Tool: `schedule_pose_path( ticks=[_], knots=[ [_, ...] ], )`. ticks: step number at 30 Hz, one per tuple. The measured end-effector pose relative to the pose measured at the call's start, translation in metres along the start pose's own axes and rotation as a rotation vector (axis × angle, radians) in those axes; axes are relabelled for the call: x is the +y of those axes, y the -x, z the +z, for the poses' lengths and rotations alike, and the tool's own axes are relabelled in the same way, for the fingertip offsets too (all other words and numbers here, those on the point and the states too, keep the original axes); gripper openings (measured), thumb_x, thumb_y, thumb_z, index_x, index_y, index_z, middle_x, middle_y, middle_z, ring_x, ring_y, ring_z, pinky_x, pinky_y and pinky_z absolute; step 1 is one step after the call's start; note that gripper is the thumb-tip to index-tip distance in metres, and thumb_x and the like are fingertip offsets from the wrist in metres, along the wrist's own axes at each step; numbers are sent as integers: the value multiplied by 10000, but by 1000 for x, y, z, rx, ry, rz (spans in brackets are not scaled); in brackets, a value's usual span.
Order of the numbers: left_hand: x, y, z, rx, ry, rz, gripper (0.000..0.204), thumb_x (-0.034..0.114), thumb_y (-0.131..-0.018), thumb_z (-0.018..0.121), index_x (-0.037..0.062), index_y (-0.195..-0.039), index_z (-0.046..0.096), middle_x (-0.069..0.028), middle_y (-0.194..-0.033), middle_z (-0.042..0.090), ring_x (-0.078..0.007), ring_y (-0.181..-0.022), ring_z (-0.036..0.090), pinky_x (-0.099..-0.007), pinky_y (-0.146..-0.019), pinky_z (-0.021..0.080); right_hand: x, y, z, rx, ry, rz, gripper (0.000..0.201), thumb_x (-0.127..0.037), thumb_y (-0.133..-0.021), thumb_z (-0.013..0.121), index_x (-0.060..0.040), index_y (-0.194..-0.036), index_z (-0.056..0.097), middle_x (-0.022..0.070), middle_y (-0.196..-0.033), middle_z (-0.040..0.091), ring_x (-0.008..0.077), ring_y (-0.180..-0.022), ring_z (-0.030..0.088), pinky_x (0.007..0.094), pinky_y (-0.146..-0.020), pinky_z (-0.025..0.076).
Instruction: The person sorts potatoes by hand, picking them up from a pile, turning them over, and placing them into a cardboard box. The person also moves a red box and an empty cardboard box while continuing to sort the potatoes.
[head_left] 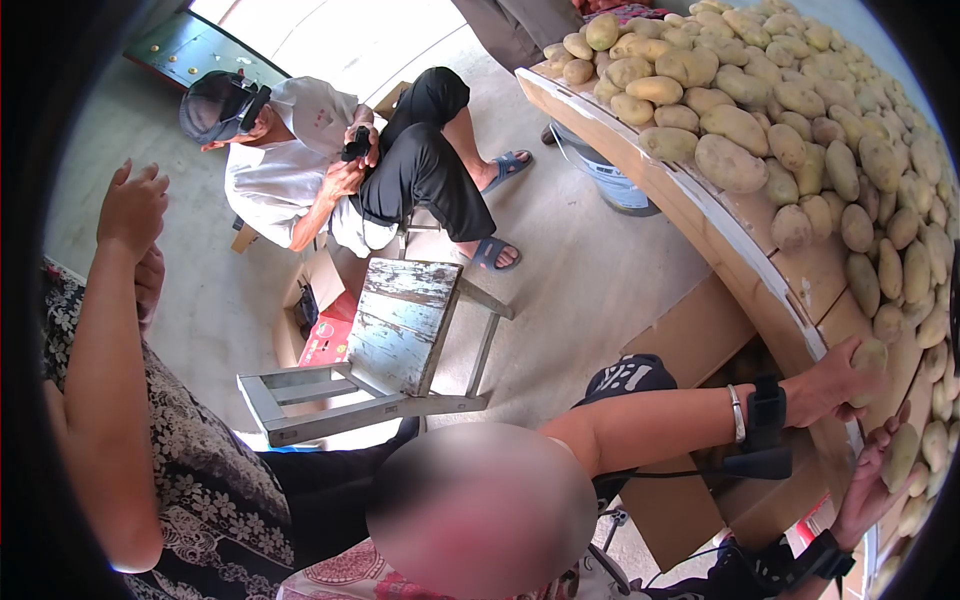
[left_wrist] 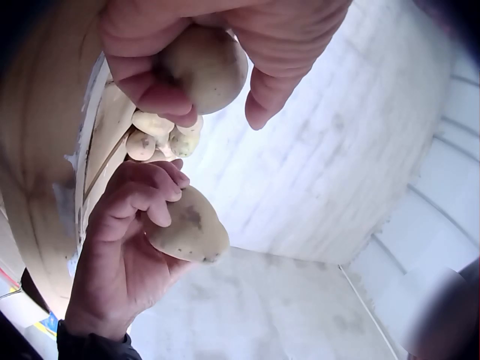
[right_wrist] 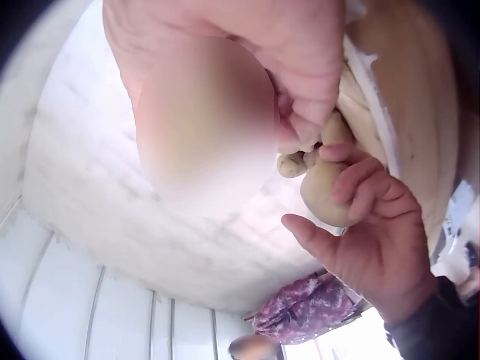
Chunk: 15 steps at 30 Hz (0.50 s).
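In the head view my left hand (head_left: 828,385), with a bracelet and a black strap at the wrist, holds a potato (head_left: 871,368) at the edge of the potato pile (head_left: 740,90). Lower in that view, my right hand (head_left: 865,497) grips another potato (head_left: 901,457). The left wrist view shows my left fingers curled around the left potato (left_wrist: 206,71), with the thumb held off it. Facing it, the right fingers bend over the right potato (left_wrist: 189,225), which has a dark patch. In the right wrist view a blur covers most of what my right hand holds.
The pile lies on a wooden board (head_left: 700,200) with a white edge. A bucket (head_left: 600,170) and cardboard boxes (head_left: 680,520) stand below it. Nearby are a worn wooden stool (head_left: 400,315), a seated person (head_left: 300,160) holding a small black device, and another person's forearm (head_left: 115,350).
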<state>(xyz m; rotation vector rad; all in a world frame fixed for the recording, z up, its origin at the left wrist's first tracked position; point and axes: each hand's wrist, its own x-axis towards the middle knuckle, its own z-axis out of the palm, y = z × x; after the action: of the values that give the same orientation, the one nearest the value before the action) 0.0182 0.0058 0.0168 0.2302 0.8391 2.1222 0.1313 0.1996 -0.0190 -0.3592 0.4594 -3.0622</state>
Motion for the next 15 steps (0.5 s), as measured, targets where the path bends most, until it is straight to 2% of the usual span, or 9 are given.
schedule_pose_path(
  ticks=[3, 5, 9, 11, 12, 14, 15],
  knots=[
    [6, 5, 1, 4, -47, 12, 503, 262, -687, 702, 71, -1046, 405, -12, -761, 486, -81, -539, 473, -218, -445, 388, 1, 5, -9, -30, -83, -16, 668, -150, -880, 509, -67, -1392, 87, 155, -1352, 253, 289, -1276, 253, 404, -961, 380],
    [7, 6, 1, -7, -89, 15, 515, 246, -675, 700, 46, -1046, 405, -6, -704, 488, -79, -489, 452, -200, -402, 356, -3, 9, -14, 91, -238, -76, 572, -167, -916, 448, -63, -1383, 136, 163, -1348, 257, 285, -1280, 252, 424, -984, 359],
    [5, 4, 0, -5, -138, 46, 489, 267, -682, 678, 44, -1020, 402, -16, -677, 492, -78, -473, 446, -194, -384, 340, -2, 6, -12, 215, -73, -162, 548, -220, -931, 425, -56, -1377, 152, 175, -1367, 227, 286, -1292, 230, 442, -1017, 328],
    [6, 2, -1, 68, -141, -17, 468, 320, -698, 646, 50, -983, 390, -27, -665, 494, -72, -471, 439, -199, -384, 342, 0, 3, -4, 263, -103, -161, 566, -111, -904, 423, -51, -1382, 126, 188, -1406, 151, 305, -1318, 162, 466, -1065, 249],
    [7, 3, 0, 67, -140, -17, 468, 320, -698, 646, 50, -983, 390, -27, -665, 494, -72, -471, 439, -199, -384, 342, 2, 1, 3, 264, -102, -161, 566, -111, -904, 423, -51, -1382, 126, 188, -1406, 151, 305, -1318, 162, 466, -1065, 249],
    [9, 6, 1, 73, -145, 27, 460, 366, -710, 614, 60, -956, 376, -33, -659, 491, -65, -475, 422, -202, -393, 337, 10, -4, 20, 377, 42, -170, 662, 32, -816, 406, -39, -1389, 83, 202, -1428, 86, 321, -1336, 86, 479, -1086, 181],
    [9, 6, 1, 74, -143, 28, 460, 366, -710, 614, 60, -956, 376, -33, -659, 491, -65, -475, 422, -202, -393, 337, 11, -6, 24, 378, 43, -167, 662, 32, -816, 406, -39, -1389, 83, 202, -1428, 86, 321, -1336, 86, 479, -1086, 181]
  ],
)
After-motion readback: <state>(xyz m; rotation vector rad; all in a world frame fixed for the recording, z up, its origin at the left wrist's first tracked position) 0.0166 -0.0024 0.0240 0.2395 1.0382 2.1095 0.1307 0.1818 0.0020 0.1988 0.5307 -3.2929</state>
